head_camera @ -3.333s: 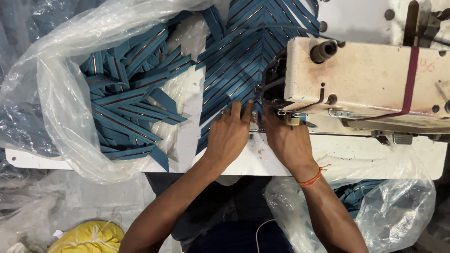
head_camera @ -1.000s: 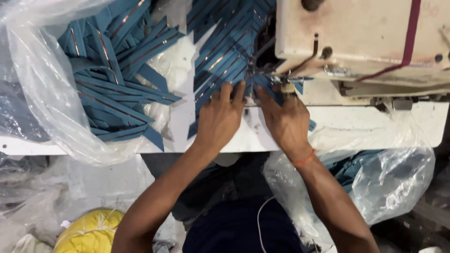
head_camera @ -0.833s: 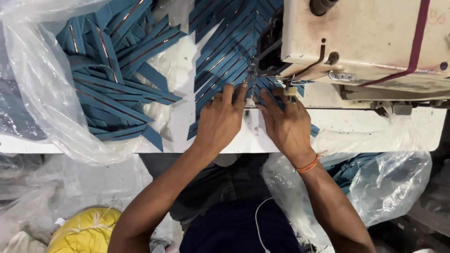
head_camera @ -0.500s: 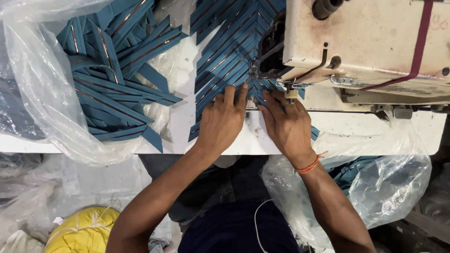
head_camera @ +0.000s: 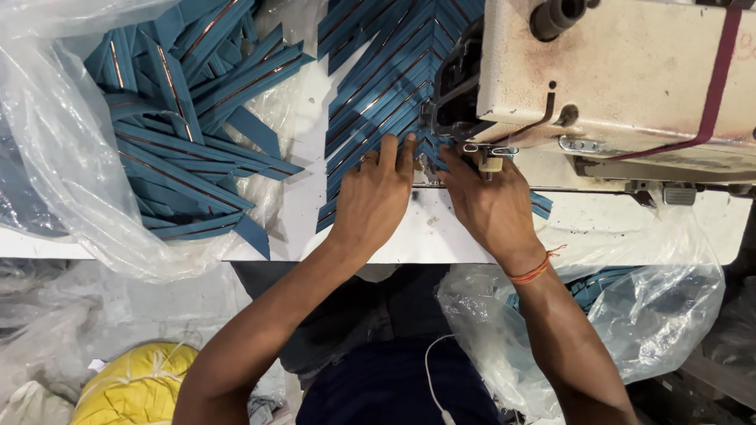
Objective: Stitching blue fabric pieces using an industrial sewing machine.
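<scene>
A cream sewing machine [head_camera: 630, 79] stands at the upper right of a white table [head_camera: 614, 228]. A fan of blue zipper strips [head_camera: 378, 86] runs from the needle area up and to the left. My left hand [head_camera: 376, 197] lies flat on these strips, fingertips close to the presser foot [head_camera: 429, 161]. My right hand [head_camera: 492, 208] presses a blue zipper strip down right at the foot, under the machine head. An orange thread band circles my right wrist. The needle itself is hidden by the machine head.
A clear plastic bag [head_camera: 71, 157] full of loose blue zipper strips [head_camera: 181, 134] lies on the table's left. Another clear bag with blue pieces [head_camera: 654, 315] hangs below the table at right. A yellow bundle [head_camera: 134, 386] sits on the floor at lower left.
Both hands have stayed at the presser foot, fingers shifting slightly along the strips. The view has drifted a little, so the machine sits slightly lower in the frame.
</scene>
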